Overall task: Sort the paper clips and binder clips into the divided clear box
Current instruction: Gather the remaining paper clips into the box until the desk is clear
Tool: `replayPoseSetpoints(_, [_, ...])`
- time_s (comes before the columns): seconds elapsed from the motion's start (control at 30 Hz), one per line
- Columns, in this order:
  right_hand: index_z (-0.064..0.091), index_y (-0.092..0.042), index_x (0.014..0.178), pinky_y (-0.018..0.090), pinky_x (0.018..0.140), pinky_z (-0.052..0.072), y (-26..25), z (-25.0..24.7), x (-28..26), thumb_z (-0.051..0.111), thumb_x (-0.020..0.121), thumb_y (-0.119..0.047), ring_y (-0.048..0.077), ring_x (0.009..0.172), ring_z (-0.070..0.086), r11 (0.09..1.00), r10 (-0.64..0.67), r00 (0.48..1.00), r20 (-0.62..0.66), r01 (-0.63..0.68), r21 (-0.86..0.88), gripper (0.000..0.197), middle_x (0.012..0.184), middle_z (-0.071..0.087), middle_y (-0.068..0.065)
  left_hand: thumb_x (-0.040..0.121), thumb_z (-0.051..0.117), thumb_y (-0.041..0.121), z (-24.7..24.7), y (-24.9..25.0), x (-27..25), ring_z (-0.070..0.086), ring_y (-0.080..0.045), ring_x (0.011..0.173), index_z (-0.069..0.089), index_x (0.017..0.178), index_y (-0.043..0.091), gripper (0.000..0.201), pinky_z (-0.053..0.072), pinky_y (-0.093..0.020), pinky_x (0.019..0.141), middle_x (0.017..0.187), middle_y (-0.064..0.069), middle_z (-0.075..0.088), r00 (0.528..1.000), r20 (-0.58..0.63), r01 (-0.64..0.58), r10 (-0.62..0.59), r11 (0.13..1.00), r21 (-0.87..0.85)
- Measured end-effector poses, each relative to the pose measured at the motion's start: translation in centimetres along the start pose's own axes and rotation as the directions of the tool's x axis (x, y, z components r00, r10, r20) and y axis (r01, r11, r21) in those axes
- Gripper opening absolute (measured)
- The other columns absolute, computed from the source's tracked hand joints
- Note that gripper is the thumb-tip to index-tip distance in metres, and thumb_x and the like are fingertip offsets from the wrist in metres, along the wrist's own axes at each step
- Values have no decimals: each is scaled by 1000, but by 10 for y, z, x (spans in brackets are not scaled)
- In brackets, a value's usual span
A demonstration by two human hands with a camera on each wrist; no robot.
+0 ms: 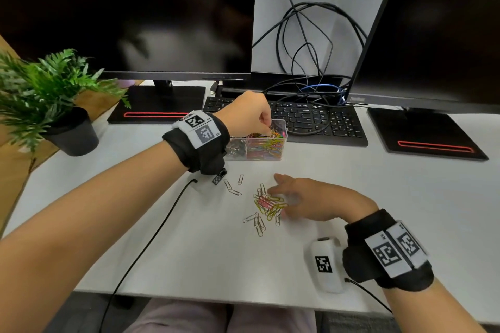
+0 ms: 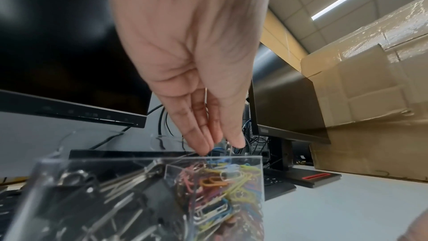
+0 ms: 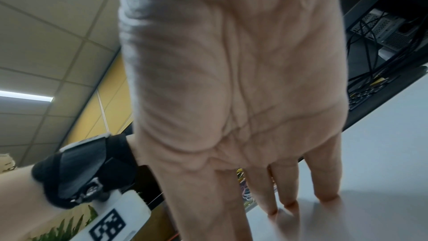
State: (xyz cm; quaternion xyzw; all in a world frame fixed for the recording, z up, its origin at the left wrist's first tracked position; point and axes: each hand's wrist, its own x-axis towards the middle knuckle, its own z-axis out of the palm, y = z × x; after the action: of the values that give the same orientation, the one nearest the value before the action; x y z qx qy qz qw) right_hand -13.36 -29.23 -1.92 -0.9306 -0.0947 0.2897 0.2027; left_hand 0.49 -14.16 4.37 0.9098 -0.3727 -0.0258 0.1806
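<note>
The divided clear box (image 1: 282, 127) stands in front of the keyboard. Its right compartment holds coloured paper clips (image 1: 266, 144); the left one holds black binder clips (image 1: 235, 147). My left hand (image 1: 266, 123) hovers over the right compartment, fingers pointing down. In the left wrist view the left hand (image 2: 220, 144) pinches a thin wire paper clip (image 2: 228, 148) above the coloured paper clips (image 2: 227, 186). A loose pile of paper clips (image 1: 267, 204) lies on the table. My right hand (image 1: 278, 194) rests on the pile's right side, fingers (image 3: 289, 190) straight and spread.
Silver clips (image 1: 232, 188) lie scattered left of the pile, more (image 1: 257, 222) below it. A black keyboard (image 1: 311, 121), two monitors with red-striped bases (image 1: 157, 113) and tangled cables stand behind the box. A potted plant (image 1: 70, 132) sits far left. A cable (image 1: 151, 235) crosses the near table.
</note>
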Motion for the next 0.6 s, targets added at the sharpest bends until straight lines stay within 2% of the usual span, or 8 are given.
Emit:
replayPoseSetpoints(0.07, [34, -34, 145, 38, 118, 22, 0, 0, 0, 58, 90, -27, 14, 147, 14, 1000, -5, 1000, -3, 5, 2, 60, 161, 6, -8, 77, 79, 23, -2, -1, -6, 64, -9, 77, 73, 97, 8, 26, 50, -15, 70, 88, -1, 70, 999, -15, -32, 31, 998, -45])
replayPoseSetpoints(0.17, [35, -34, 144, 38, 118, 21, -1, -1, -1, 59, 89, -29, 15, 147, 15, 1000, -8, 1000, -7, 7, -8, 61, 160, 7, -8, 76, 80, 21, -7, 0, -25, 61, -4, 71, 70, 96, 11, 24, 50, -13, 65, 84, 3, 68, 999, -12, -53, 52, 996, -71])
replayPoseSetpoints(0.2, [35, -34, 144, 38, 118, 21, -1, -1, -1, 59, 89, -29, 15, 146, 16, 1000, -6, 1000, -9, 6, -12, 61, 160, 7, -7, 75, 80, 21, -8, -1, -34, 61, -4, 67, 70, 94, 13, 22, 49, -14, 61, 82, 5, 67, 998, 23, -50, 51, 996, -71])
replayPoseSetpoints(0.27, [34, -35, 144, 37, 118, 21, -2, -1, -2, 59, 90, -30, 15, 146, 16, 1000, -2, 1000, -10, 2, -20, 60, 160, 6, -7, 75, 81, 21, -5, -6, -52, 65, -12, 59, 68, 90, 15, 21, 53, -21, 54, 76, 8, 66, 986, 162, -25, 37, 997, -77])
replayPoseSetpoints(0.37, [32, -36, 145, 35, 118, 18, -4, -2, -4, 58, 91, -34, 12, 146, 15, 1000, 9, 1000, -9, -9, -22, 61, 160, 5, -10, 74, 81, 23, 6, -21, -72, 67, -19, 58, 65, 95, 15, 28, 53, -24, 51, 81, 3, 65, 926, 373, 58, -67, 998, 34])
replayPoseSetpoints(0.5, [31, -36, 145, 34, 119, 16, -4, -2, -5, 59, 91, -33, 10, 146, 12, 1000, 19, 1000, -15, -19, -11, 61, 160, 4, -12, 75, 78, 11, 21, -35, -81, 67, -19, 60, 66, 94, 10, 23, 53, -24, 54, 85, -2, 67, 878, 436, 164, -198, 980, 116])
replayPoseSetpoints(0.53, [31, -36, 145, 34, 119, 16, -4, -2, -5, 59, 91, -33, 10, 146, 12, 1000, 21, 1000, -14, -21, -10, 61, 160, 5, -11, 76, 75, 7, 24, -35, -82, 66, -17, 59, 66, 93, 9, 19, 52, -21, 54, 82, -2, 67, 878, 434, 163, -200, 979, 121])
replayPoseSetpoints(0.6, [32, -35, 146, 32, 118, 16, -5, -2, -6, 60, 91, -32, 10, 146, 13, 1000, 21, 1000, -19, -21, -6, 62, 160, 5, -11, 78, 67, 1, 29, -32, -81, 56, -2, 53, 68, 89, 8, 13, 44, -11, 52, 73, 2, 65, 899, 406, 112, -163, 983, 146])
